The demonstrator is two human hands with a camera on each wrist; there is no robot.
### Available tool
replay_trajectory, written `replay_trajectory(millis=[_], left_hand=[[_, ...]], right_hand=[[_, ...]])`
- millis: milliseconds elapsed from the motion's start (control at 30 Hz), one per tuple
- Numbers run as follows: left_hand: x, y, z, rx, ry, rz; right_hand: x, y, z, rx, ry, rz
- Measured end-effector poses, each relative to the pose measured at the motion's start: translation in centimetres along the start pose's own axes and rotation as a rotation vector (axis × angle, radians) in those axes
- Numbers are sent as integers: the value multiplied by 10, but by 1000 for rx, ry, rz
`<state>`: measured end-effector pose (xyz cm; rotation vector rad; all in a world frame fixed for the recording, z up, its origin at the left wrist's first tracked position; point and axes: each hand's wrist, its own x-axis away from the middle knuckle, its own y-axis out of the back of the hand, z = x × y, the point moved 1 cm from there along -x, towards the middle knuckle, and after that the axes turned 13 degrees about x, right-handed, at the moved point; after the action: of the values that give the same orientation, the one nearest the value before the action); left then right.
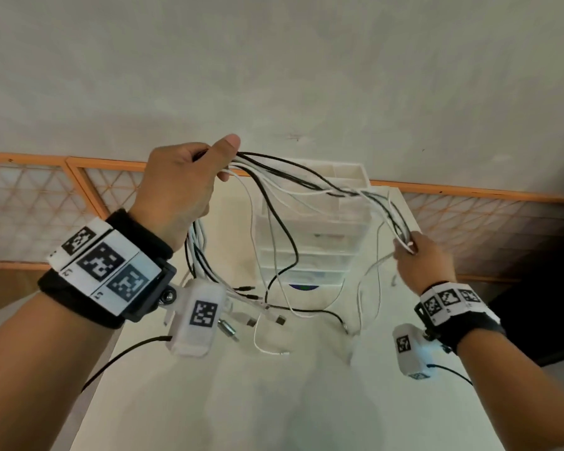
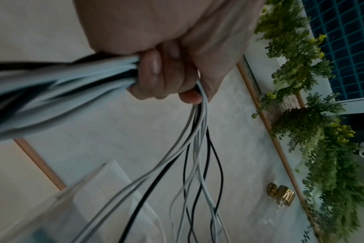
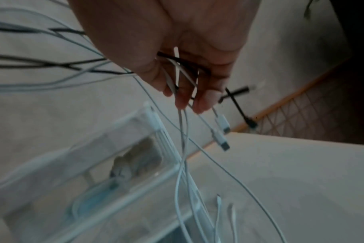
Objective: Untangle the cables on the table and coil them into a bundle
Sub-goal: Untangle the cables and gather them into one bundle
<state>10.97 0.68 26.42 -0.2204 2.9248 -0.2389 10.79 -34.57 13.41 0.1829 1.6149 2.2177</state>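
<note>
Several white and black cables (image 1: 306, 182) stretch in the air between my two hands above the white table (image 1: 274, 402). My left hand (image 1: 179, 190), raised at the left, grips the cables (image 2: 106, 72) in a fist; strands (image 2: 197, 148) hang down from it, and their plugs (image 1: 251, 307) dangle near the table. Lower and to the right, my right hand (image 1: 420, 258) pinches the other side of the cables (image 3: 181, 70) in its curled fingers (image 3: 206, 98). White plug ends (image 3: 220, 131) dangle below it. Loose loops sag down to the table.
A clear plastic drawer unit (image 1: 313, 229) stands at the back middle of the table, right behind the hanging cables. Orange-framed lattice panels (image 1: 46, 203) run along the wall behind. A dark object (image 1: 541, 320) lies off the table's right edge.
</note>
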Motion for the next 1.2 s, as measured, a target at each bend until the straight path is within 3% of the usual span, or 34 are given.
replay_trajectory(millis=[67, 100, 133, 233, 300, 433, 567, 633, 700, 800, 933, 1200], left_hand=[[0, 2, 1, 17, 11, -29], [0, 3, 2, 28, 12, -37], [0, 3, 3, 33, 14, -37], [3, 0, 10, -2, 38, 6], [7, -4, 16, -22, 69, 41], [11, -12, 21, -48, 104, 57], [11, -21, 18, -63, 102, 63], [12, -24, 16, -63, 106, 60], [14, -24, 13, -39, 111, 73], [16, -23, 9, 29, 146, 102], [18, -20, 5, 21, 130, 101], [17, -1, 17, -59, 90, -2]], right_hand=[[6, 11, -2, -86, 40, -227], [10, 8, -4, -116, 65, -270], [14, 0, -9, -111, 93, -220], [31, -35, -23, 79, 117, 236], [39, -42, -17, 160, 127, 326], [48, -26, 30, 10, 169, 84], [70, 6, 90, -234, 435, -371], [84, 11, 113, -292, 544, -460], [89, 1, 125, -203, 538, -339], [74, -23, 126, -25, 417, 29], [61, -35, 125, -367, 374, 292], [57, -27, 66, -306, 205, 350]])
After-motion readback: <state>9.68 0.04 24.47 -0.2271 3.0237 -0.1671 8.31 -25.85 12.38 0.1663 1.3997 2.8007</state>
